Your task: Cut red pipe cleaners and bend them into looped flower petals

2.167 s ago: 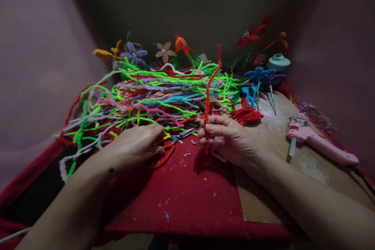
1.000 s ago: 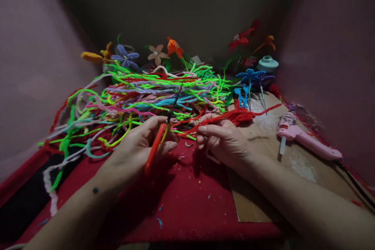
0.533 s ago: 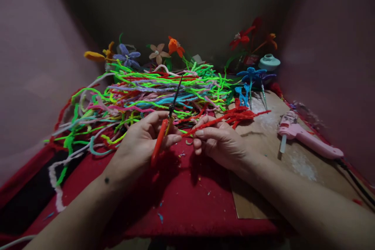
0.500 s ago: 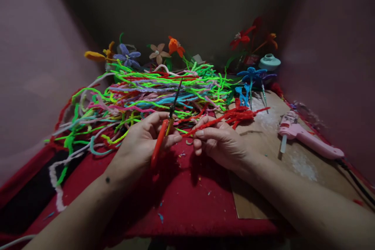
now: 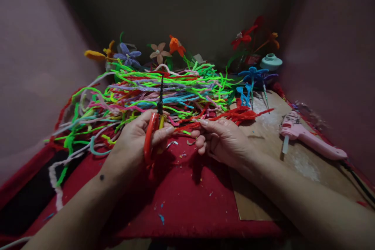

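My left hand is closed around a pair of scissors with red and yellow handles, dark blades pointing up and away. Its thumb and fingertips also meet the left end of a red pipe cleaner. My right hand pinches that pipe cleaner between thumb and forefinger, its other fingers curled below. Just beyond the right hand lies a bundle of red pipe cleaners, which seems to run into the held strand. A large pile of mixed pipe cleaners spreads behind both hands.
A pink glue gun rests on a brown board at the right, its cord trailing off. Pipe-cleaner flowers and a pale teal container stand at the back. Small scraps dot the red cloth.
My left hand has moved slightly left with the scissors, whose blades now point more upright. The hands are further apart, and more of the red pipe cleaner shows between them.
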